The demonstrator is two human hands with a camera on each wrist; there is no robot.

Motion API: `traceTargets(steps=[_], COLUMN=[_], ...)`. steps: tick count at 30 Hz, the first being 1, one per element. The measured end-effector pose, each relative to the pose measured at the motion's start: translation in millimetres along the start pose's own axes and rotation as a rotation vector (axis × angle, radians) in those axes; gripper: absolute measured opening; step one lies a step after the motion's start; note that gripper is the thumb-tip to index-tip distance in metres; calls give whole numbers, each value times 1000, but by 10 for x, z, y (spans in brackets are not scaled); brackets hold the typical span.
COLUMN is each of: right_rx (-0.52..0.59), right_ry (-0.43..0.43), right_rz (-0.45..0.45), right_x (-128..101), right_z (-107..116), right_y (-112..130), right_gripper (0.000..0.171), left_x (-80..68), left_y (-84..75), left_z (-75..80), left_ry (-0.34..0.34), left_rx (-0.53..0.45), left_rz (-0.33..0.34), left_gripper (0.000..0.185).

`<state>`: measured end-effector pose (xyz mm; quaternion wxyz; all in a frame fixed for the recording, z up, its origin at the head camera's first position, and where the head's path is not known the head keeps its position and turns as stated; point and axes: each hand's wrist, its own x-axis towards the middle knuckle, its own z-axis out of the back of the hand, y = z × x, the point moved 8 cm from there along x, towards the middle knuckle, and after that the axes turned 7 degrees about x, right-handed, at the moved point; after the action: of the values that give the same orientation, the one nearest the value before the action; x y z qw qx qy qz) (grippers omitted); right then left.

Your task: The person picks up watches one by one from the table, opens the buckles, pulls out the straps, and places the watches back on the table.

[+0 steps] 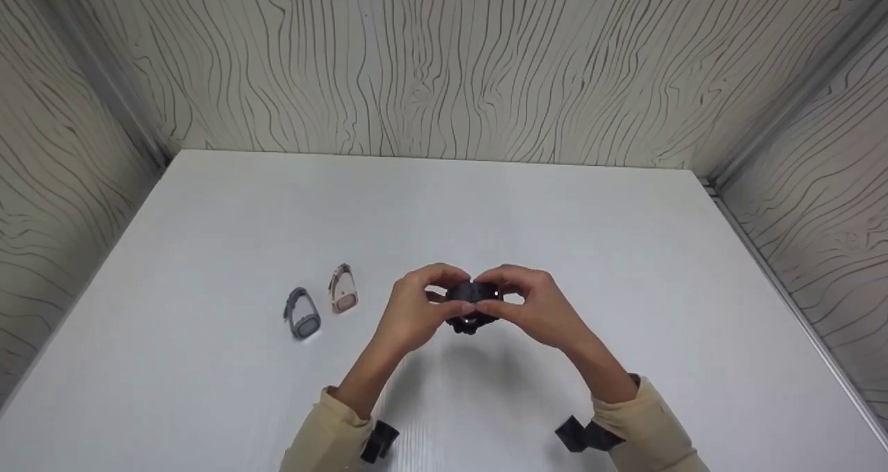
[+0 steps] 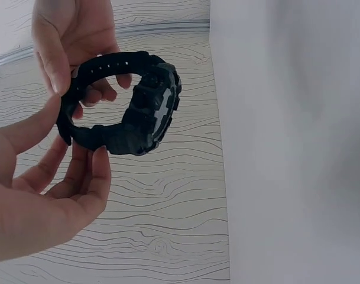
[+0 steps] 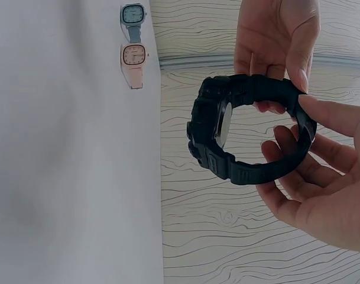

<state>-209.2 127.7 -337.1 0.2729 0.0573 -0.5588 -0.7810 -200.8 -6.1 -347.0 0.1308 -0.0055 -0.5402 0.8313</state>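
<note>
Both hands hold a chunky black watch just above the white table, near its front middle. My left hand pinches the strap from the left, and my right hand pinches it from the right. In the left wrist view the black watch forms a closed loop, with my left hand below it and my right hand above. The right wrist view shows the black watch with its dial facing sideways, my right hand on the strap and my left hand gripping the top.
A grey watch and a pink watch lie side by side on the table, left of my hands; both the grey watch and the pink watch also show in the right wrist view. Wood-grain walls enclose the table on three sides.
</note>
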Motion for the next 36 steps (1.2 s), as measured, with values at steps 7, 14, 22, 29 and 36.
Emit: traceTargets(steps=[7, 14, 22, 29, 36], right_rx=[-12, -26, 32, 23, 27], right_ry=[1, -14, -19, -10, -2], right_rz=[25, 16, 34, 19, 44], right_x=[2, -8, -18, -19, -18], right_z=[-8, 0, 13, 0, -16], right_y=[20, 16, 32, 34, 59], right_gripper=[20, 18, 17, 18, 18], left_x=[-9, -9, -9, -7, -14], left_y=[-20, 1, 40, 8, -12], left_z=[1, -4, -2, -5, 6], left_ry=[20, 33, 49, 61, 44], left_rx=[16, 11, -26, 11, 25], left_rz=[-31, -29, -17, -54, -92], left_gripper=[27, 28, 29, 29, 26])
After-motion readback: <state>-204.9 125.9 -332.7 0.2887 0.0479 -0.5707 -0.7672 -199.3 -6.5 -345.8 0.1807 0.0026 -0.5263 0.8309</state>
